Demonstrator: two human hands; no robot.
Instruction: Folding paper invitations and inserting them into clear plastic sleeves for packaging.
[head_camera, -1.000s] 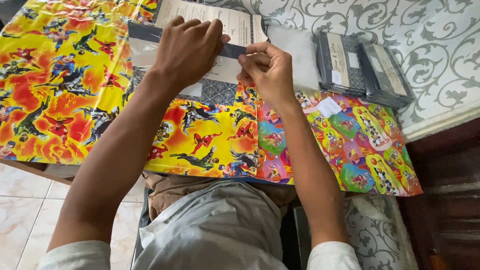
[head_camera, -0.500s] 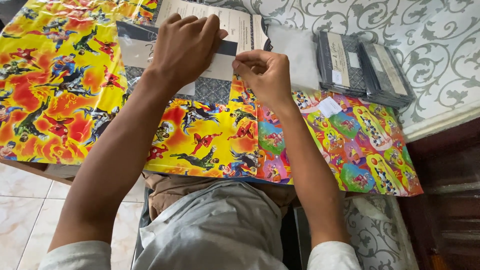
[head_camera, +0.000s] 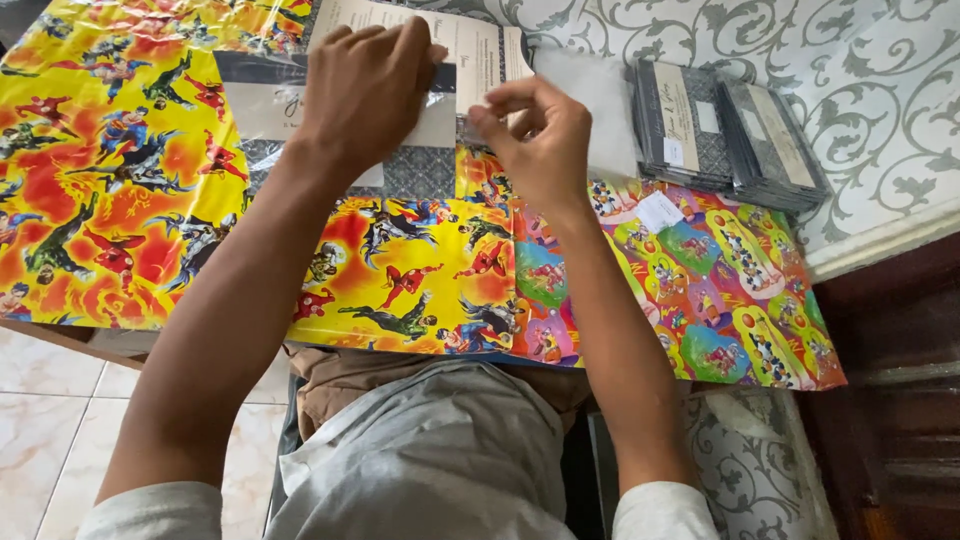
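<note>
L hand (head_camera: 365, 85) flat on glossy patterned card (head_camera: 330, 110), R hand (head_camera: 540, 140) pinching edge.

wrapping paper (head_camera: 120, 180) – yellow-orange, cartoon figures | cloth (head_camera: 800, 60) – white, grey scrolls | cards (head_camera: 730, 130) – dark grey, patterned

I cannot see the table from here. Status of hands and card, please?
Left hand flat on the card. Right hand pinching its clear sleeve edge. Card stacks lie right, apart.

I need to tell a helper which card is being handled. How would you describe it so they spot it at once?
Start at the bright yellow superhero wrapping sheet. At its top edge the left hand presses a dark patterned card with a white band, in clear film. Unlike the stacked cards at right, it lies alone.
</note>
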